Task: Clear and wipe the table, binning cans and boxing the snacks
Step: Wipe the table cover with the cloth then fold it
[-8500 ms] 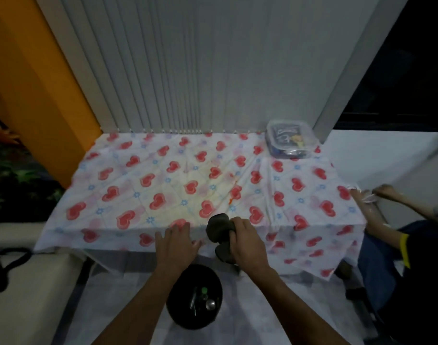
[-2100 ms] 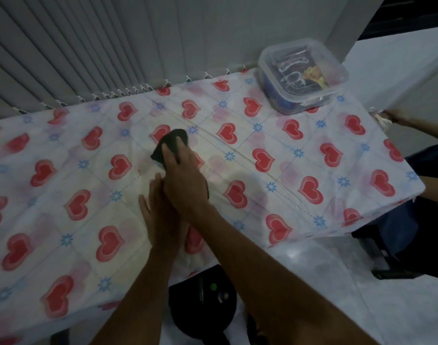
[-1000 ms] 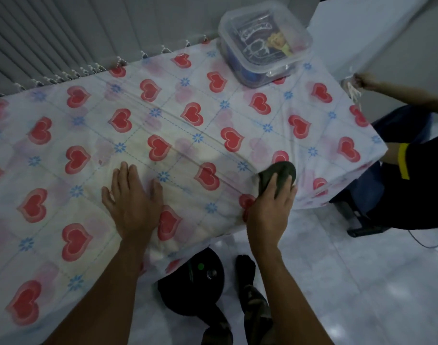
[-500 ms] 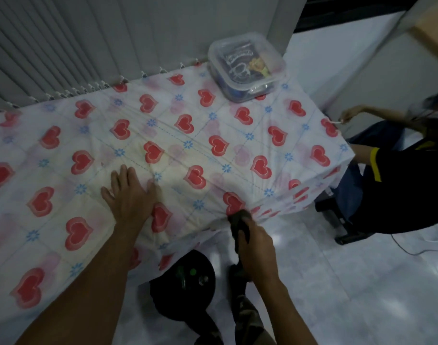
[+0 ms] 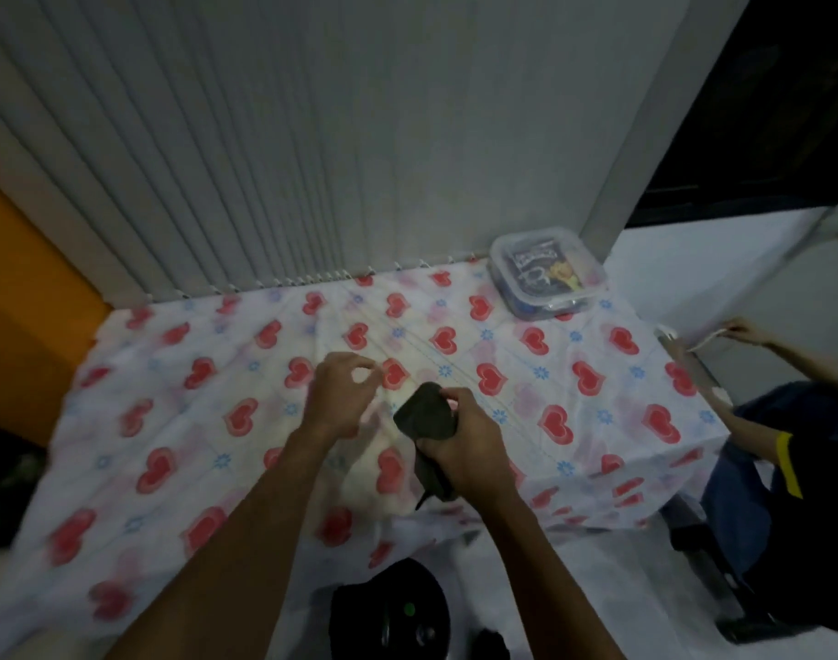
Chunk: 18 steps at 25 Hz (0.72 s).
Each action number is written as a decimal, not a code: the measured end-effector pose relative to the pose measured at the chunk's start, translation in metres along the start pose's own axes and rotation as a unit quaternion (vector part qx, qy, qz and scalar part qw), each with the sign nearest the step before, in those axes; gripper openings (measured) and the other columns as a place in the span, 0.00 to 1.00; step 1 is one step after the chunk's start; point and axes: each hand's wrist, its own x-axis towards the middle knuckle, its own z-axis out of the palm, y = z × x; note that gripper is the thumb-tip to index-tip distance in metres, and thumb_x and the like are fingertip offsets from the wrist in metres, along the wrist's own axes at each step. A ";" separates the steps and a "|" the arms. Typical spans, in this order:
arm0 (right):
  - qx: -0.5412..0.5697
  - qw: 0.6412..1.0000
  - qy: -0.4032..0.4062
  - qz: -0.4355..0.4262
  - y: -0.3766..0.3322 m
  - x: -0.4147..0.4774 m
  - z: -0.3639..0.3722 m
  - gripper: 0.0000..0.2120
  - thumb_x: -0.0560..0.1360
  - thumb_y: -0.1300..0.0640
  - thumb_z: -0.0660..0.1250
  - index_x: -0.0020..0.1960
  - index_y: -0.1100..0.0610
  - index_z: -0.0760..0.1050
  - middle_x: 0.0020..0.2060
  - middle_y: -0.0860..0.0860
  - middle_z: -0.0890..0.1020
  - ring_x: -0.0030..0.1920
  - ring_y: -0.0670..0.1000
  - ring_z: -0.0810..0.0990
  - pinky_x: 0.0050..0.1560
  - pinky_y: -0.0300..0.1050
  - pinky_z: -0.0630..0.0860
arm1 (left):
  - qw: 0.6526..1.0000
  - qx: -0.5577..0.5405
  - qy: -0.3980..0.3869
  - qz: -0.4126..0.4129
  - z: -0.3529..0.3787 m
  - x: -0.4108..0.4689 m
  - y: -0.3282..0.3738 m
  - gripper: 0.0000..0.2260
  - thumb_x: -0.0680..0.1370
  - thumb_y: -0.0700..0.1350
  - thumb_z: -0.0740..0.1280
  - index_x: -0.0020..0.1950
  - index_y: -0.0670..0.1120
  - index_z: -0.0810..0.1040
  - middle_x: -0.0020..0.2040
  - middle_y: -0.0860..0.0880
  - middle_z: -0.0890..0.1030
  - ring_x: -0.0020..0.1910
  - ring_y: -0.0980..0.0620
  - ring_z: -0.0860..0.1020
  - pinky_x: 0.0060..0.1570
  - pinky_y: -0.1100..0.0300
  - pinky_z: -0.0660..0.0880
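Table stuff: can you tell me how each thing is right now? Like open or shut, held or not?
Snack box: lid on, snacks inside, at the table's far right corner.
Dark cloth: bunched, gripped in the right hand.
Right hand: closed around the cloth, above the table.
Left hand: holding nothing, fingers curled, thumb and forefinger touching.
Heart tablecloth: spread over the table, slightly creased.
Black bin: open on the floor, things inside.

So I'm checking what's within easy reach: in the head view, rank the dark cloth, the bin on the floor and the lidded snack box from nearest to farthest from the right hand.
1. Dark cloth: gripped in the right hand.
2. Bin: on the floor, below the table edge.
3. Snack box: far right corner, by the blinds.
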 end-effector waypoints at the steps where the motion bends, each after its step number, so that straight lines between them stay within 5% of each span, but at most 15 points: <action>1: 0.015 1.000 -0.001 -0.019 -0.022 0.006 -0.003 0.27 0.70 0.54 0.77 0.66 0.49 0.70 0.47 0.43 0.79 0.47 0.45 0.81 0.45 0.40 0.79 | 0.989 -0.115 -0.085 -0.028 -0.019 -0.002 0.023 0.18 0.79 0.60 0.67 0.60 0.49 0.84 0.60 0.51 0.83 0.63 0.48 0.80 0.63 0.53 0.75; 4: 0.054 0.995 0.000 -0.086 -0.085 0.020 -0.016 0.30 0.69 0.54 0.78 0.67 0.46 0.68 0.49 0.39 0.75 0.47 0.41 0.78 0.46 0.35 0.78 | 0.900 -0.345 -0.260 -0.061 -0.067 -0.015 0.081 0.22 0.81 0.61 0.64 0.65 0.47 0.82 0.60 0.46 0.85 0.61 0.46 0.83 0.65 0.49 0.77; 8: 0.144 0.980 -0.014 -0.136 -0.146 0.034 -0.048 0.25 0.74 0.53 0.75 0.69 0.49 0.72 0.51 0.44 0.83 0.51 0.43 0.83 0.56 0.43 0.81 | 0.918 -0.355 -0.173 0.032 -0.131 -0.013 0.126 0.15 0.83 0.48 0.65 0.66 0.42 0.79 0.60 0.39 0.84 0.62 0.39 0.81 0.61 0.52 0.78; 12: 0.185 0.971 -0.006 -0.154 -0.188 0.047 -0.075 0.19 0.74 0.60 0.73 0.64 0.52 0.76 0.46 0.51 0.85 0.48 0.50 0.86 0.53 0.54 0.84 | 0.942 -0.289 -0.116 0.124 -0.187 -0.010 0.159 0.12 0.82 0.49 0.68 0.64 0.48 0.81 0.56 0.46 0.86 0.57 0.45 0.84 0.58 0.54 0.81; 15: 0.254 0.957 -0.082 -0.111 -0.209 0.050 -0.084 0.23 0.72 0.67 0.74 0.63 0.55 0.72 0.50 0.55 0.84 0.49 0.54 0.86 0.52 0.54 0.84 | 0.954 -0.228 -0.084 0.173 -0.207 -0.011 0.174 0.09 0.80 0.50 0.70 0.58 0.51 0.83 0.53 0.49 0.86 0.53 0.49 0.84 0.55 0.56 0.81; 18: 0.187 0.972 -0.093 -0.106 -0.219 0.059 -0.090 0.16 0.73 0.64 0.74 0.59 0.58 0.76 0.46 0.55 0.85 0.47 0.54 0.84 0.46 0.48 0.81 | 0.957 -0.206 -0.068 0.193 -0.220 -0.012 0.181 0.08 0.77 0.48 0.74 0.54 0.48 0.83 0.49 0.48 0.85 0.51 0.48 0.84 0.52 0.55 0.81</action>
